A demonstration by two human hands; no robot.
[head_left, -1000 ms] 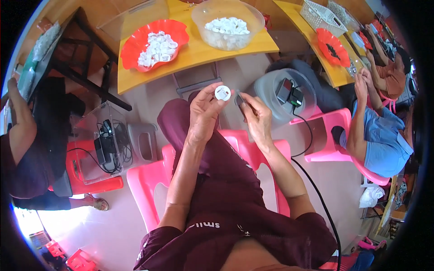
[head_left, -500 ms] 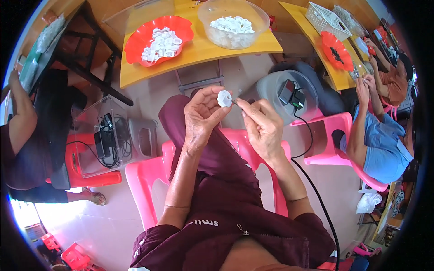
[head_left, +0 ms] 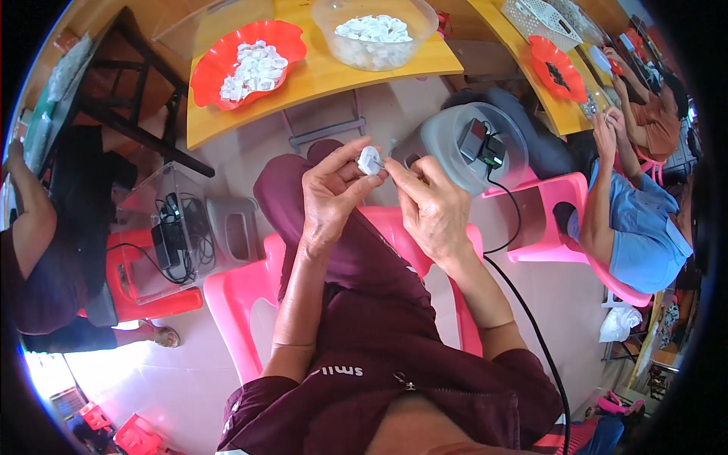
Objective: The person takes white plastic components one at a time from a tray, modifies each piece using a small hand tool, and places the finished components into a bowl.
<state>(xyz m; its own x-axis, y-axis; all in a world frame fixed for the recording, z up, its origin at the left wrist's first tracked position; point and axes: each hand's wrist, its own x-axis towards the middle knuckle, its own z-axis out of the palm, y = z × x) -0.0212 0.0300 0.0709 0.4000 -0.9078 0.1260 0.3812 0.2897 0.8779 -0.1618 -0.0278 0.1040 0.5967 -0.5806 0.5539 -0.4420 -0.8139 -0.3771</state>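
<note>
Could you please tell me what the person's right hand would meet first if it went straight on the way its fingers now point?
The right hand would probably first meet the small white piece held by the left hand, though any gap is hard to judge in depth.

I am sitting on a pink chair (head_left: 227, 307), above a pale floor (head_left: 572, 326). One yellow table (head_left: 322, 76) is standing at top centre, another yellow table (head_left: 563, 112) at upper right. A dark frame (head_left: 148, 136) is standing at upper left. Strong light (head_left: 53, 371) is shining at lower left.
</note>
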